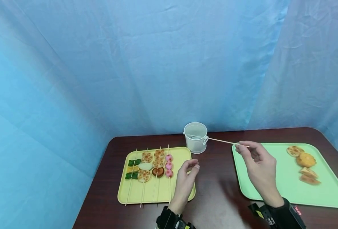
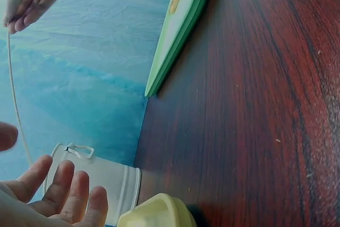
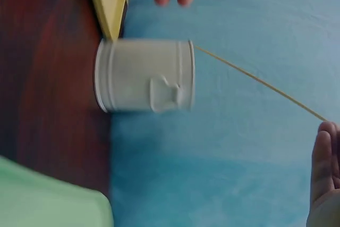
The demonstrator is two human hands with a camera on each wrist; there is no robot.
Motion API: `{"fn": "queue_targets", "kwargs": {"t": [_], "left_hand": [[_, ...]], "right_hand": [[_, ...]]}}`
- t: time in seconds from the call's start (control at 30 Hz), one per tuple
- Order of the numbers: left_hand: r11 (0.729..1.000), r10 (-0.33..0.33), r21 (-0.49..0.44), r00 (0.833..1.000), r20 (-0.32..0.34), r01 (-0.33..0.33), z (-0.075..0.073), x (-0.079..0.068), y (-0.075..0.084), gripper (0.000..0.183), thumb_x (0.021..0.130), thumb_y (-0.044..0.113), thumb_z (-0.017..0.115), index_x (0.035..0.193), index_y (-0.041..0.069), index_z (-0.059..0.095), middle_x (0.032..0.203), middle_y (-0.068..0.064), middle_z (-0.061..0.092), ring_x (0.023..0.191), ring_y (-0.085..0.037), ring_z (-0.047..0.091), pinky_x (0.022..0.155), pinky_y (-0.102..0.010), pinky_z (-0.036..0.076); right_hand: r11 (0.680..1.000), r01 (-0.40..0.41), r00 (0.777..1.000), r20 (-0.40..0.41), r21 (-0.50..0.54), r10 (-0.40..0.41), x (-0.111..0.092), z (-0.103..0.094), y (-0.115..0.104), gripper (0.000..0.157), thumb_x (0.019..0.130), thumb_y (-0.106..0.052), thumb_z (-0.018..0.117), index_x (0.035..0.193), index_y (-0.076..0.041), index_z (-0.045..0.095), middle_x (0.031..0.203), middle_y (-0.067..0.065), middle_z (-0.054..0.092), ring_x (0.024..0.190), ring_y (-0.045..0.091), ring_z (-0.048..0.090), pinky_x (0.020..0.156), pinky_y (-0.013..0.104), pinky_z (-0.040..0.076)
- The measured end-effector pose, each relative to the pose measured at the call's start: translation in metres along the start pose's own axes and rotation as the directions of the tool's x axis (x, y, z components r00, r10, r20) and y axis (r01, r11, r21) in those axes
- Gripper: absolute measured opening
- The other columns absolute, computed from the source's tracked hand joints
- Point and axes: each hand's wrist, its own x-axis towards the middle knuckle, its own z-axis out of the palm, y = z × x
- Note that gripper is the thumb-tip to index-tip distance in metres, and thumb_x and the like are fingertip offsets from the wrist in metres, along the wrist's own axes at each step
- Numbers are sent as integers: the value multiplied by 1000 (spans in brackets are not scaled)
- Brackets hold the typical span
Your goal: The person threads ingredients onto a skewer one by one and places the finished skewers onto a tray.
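My right hand point(image 1: 262, 170) pinches one end of a thin wooden skewer point(image 1: 221, 141) between thumb and fingers. From there the skewer slants down to a small white bucket point(image 1: 196, 144), its far end inside the rim. Loosely bent and holding nothing, my left hand point(image 1: 184, 181) hovers by the right edge of the yellow tray point(image 1: 190, 156). In the left wrist view, the left fingers point(image 2: 77, 198) are spread apart in front of the bucket point(image 2: 119, 184). The right wrist view shows the skewer point(image 3: 260, 82) running from the bucket's mouth to the right fingertips.
Several loaded skewers lie on the yellow tray, with green pieces point(image 1: 134, 163), lotus slices point(image 1: 144, 176), a mushroom point(image 1: 158, 172) and pink balls point(image 1: 169, 165). On the green tray point(image 1: 260, 190) are a lotus slice point(image 1: 295, 151), a golden piece point(image 1: 306, 160) and tan wedges point(image 1: 309, 176). Blue cloth point(image 1: 169, 63) hangs behind.
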Motion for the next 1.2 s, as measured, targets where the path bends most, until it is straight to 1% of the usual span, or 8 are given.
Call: {"fn": "queue_targets", "kwargs": {"t": [0.1,0.23,0.37,0.53,0.67,0.8,0.97,1.2], "left_hand": [[1000,11,6,1000,8,-11,1,1,0,33,95,28,56,118,5,64,117,-5,65,106,-17,58,92,-38,44],[998,24,-59,999,37,-22,2,3,4,34,98,28,53,121,4,62,116,-4,65,109,-19,59,93,-38,45],[966,63,-253,995,76,-42,5,5,8,39,99,22,53,126,-6,55,119,-14,62,113,-29,57,94,-43,46],[853,78,-522,989,124,-2,8,5,12,41,98,16,54,130,-8,48,126,-25,54,119,-33,53,98,-48,43],[765,82,-642,982,168,47,10,7,13,40,99,14,53,132,-7,44,127,-24,53,120,-32,53,100,-45,42],[702,109,-709,975,193,62,11,8,13,42,99,10,51,134,-10,39,130,-27,48,121,-33,53,102,-45,39],[664,137,-747,977,164,32,15,8,13,41,99,7,51,133,-12,38,125,-23,52,118,-33,56,101,-45,39],[668,134,-744,982,132,9,18,7,13,23,96,5,55,119,-2,54,113,-14,61,115,-32,58,101,-46,39]], "right_hand": [[981,-168,986,19,99,167,-7,-1,0,22,93,-4,59,114,2,64,99,11,71,89,15,67,80,22,52],[914,-312,950,72,261,304,-14,1,3,24,94,-7,58,115,6,61,100,13,70,89,19,67,81,26,53],[760,-401,915,179,511,362,-21,8,9,21,97,-3,53,114,8,58,99,14,70,89,19,67,81,28,53],[536,-494,862,303,684,407,-31,16,14,17,98,0,48,112,3,58,99,10,71,89,16,67,81,27,53],[406,-561,812,385,721,439,-36,21,14,17,99,-1,47,111,2,59,99,9,71,90,15,67,82,26,52],[325,-635,745,445,701,496,-39,24,12,15,99,-5,49,109,-2,61,98,7,71,90,14,66,81,25,52],[218,-695,671,508,686,540,-41,27,11,15,99,-8,51,107,-5,64,97,5,70,90,13,65,82,24,52],[114,-729,621,583,675,523,-46,31,11,19,101,-9,47,106,-7,65,100,3,69,94,12,62,85,23,50]]}}
